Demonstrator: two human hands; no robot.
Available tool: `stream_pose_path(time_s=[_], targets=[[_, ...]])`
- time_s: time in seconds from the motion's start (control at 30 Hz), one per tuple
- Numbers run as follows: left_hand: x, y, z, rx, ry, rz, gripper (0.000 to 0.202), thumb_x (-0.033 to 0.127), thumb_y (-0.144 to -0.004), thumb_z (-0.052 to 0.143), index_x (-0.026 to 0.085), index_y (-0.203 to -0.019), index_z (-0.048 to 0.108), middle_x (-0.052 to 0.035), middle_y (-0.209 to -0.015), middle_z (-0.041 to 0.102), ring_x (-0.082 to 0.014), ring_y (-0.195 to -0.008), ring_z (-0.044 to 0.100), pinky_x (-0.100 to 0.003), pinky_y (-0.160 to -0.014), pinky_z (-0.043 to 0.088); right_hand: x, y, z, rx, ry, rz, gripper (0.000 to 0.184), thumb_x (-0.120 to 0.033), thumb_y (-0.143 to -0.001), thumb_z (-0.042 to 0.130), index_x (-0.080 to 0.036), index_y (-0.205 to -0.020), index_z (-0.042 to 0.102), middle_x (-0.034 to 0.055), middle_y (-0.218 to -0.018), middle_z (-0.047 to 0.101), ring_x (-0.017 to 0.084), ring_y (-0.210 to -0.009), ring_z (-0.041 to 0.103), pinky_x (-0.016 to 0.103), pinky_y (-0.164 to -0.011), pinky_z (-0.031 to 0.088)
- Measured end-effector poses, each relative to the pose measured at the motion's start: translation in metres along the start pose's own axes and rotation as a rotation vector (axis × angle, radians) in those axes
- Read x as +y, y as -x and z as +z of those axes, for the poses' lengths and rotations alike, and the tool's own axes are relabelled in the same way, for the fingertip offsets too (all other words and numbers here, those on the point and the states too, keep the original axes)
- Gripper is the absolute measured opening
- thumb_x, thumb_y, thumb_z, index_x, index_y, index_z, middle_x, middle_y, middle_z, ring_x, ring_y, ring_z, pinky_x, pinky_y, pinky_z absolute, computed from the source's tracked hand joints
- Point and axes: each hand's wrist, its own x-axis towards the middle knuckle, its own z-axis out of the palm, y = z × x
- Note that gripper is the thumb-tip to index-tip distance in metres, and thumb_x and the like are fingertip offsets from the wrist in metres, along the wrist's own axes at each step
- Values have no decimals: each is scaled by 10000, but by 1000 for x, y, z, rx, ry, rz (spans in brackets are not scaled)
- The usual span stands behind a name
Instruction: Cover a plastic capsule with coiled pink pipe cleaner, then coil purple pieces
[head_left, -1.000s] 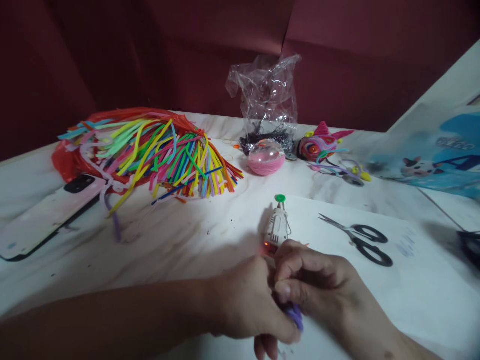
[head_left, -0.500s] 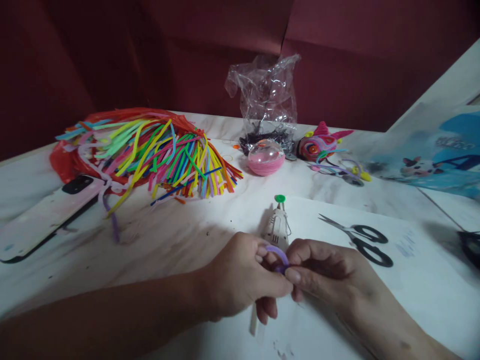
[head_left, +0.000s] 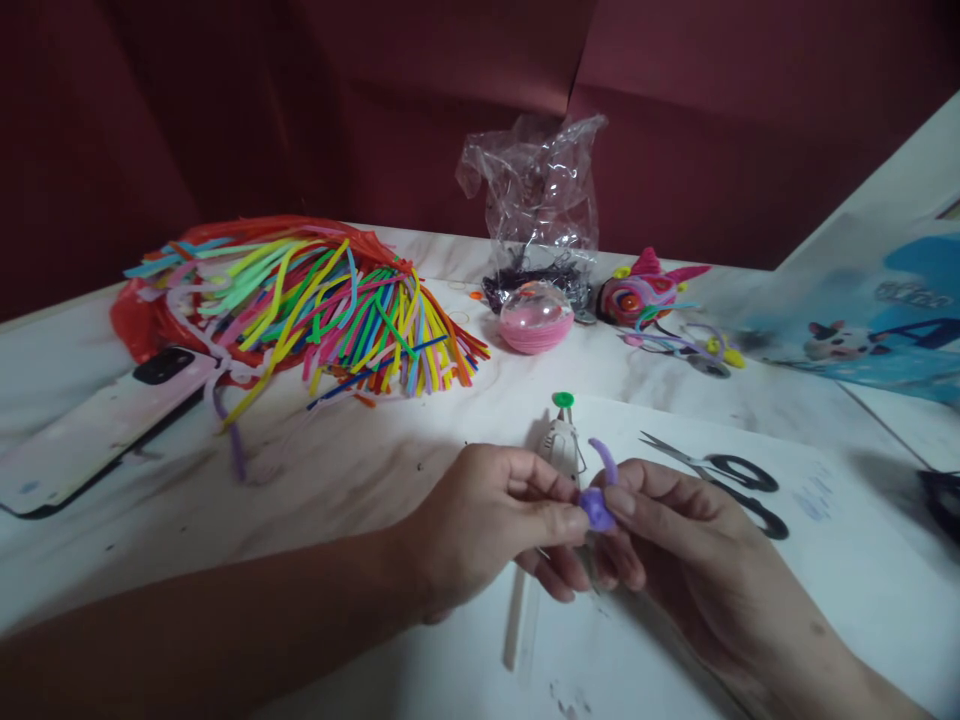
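Note:
A purple pipe cleaner (head_left: 598,510), wound into a small coil with a loose end curving upward, is pinched between both hands. My left hand (head_left: 517,520) grips the coil's left edge between thumb and forefinger. On the right side of it, my right hand (head_left: 667,530) holds the coil where the free end leaves it. Behind and partly beneath the hands lies a white glue gun (head_left: 560,447), a clear glue stick showing below them. A green disc (head_left: 563,399) sits at its nozzle. Black-handled scissors (head_left: 739,475) lie beyond my right hand, which partly covers them.
Many coloured pipe cleaners (head_left: 375,330) spill from a red wrapper at left, near a phone (head_left: 112,425). At the back stand a clear plastic bag (head_left: 544,190), a pink-wrapped clear ball (head_left: 536,325) and a pink fish-like craft (head_left: 641,295). White paper (head_left: 847,560) lies at right.
Both hands have moved slightly right and turned the purple coil, so its flat face shows. Its loose end now points up instead of arching over the left fingers.

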Motion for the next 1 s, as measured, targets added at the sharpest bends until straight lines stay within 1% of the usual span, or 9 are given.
stream_pose_path(time_s=[0.2,0.3,0.37,0.47,0.53,0.67,0.77,0.87,1.0], targets=[[-6,-1,2,56,-59,-27,139,192,-720,569,116,-608,534,20,-483,555,-80,-401,540,-185,-416,440,4,1,3,-31,45,-51,187,-287,-704,735,-150,-620,637,2,-467,580,117,-443,531,236,-476,439],[-5,0,1,59,-179,-47,146,169,-709,537,132,-570,513,31,-430,520,-74,-375,516,-173,-398,417,1,3,2,-37,160,-50,180,-283,-695,744,-146,-614,660,14,-478,598,109,-457,530,219,-484,424],[-5,2,0,36,-293,-53,129,172,-699,528,141,-575,515,37,-408,503,-73,-375,505,-169,-401,411,0,4,-1,-45,249,-43,184,-295,-699,741,-145,-617,673,17,-476,601,107,-471,527,213,-493,410],[-8,5,-1,4,-455,-29,125,204,-700,508,146,-596,543,38,-441,503,-71,-389,501,-167,-395,404,1,4,-4,-85,360,-14,197,-311,-705,734,-139,-624,682,20,-490,602,97,-468,511,208,-486,382],[-11,5,0,18,-495,-4,122,207,-703,497,148,-609,547,40,-453,502,-70,-397,502,-157,-384,392,3,3,-4,-74,385,-7,217,-321,-706,734,-135,-619,665,16,-485,595,88,-452,496,199,-466,361],[-11,1,3,108,-366,35,120,190,-726,506,151,-612,503,57,-430,489,-53,-373,488,-135,-370,373,4,1,-3,-14,255,-38,244,-330,-718,727,-138,-622,612,-1,-490,584,69,-415,482,185,-446,374],[-9,-2,7,177,-220,31,161,150,-758,486,142,-598,482,63,-445,494,-45,-343,481,-147,-369,394,5,2,-2,-46,160,-62,216,-295,-713,735,-141,-630,607,-10,-505,587,57,-389,469,188,-444,406],[-9,-3,9,229,-135,44,170,143,-779,482,136,-609,485,59,-454,504,-50,-343,489,-155,-365,407,6,3,-1,-52,195,-84,195,-287,-718,733,-144,-644,622,-23,-471,554,57,-386,456,186,-436,410],[-11,-4,6,254,-164,91,194,165,-776,504,139,-586,476,55,-424,494,-47,-334,475,-139,-353,381,9,4,1,16,204,-144,194,-288,-703,742,-145,-634,630,-25,-481,542,60,-408,451,190,-450,402]])
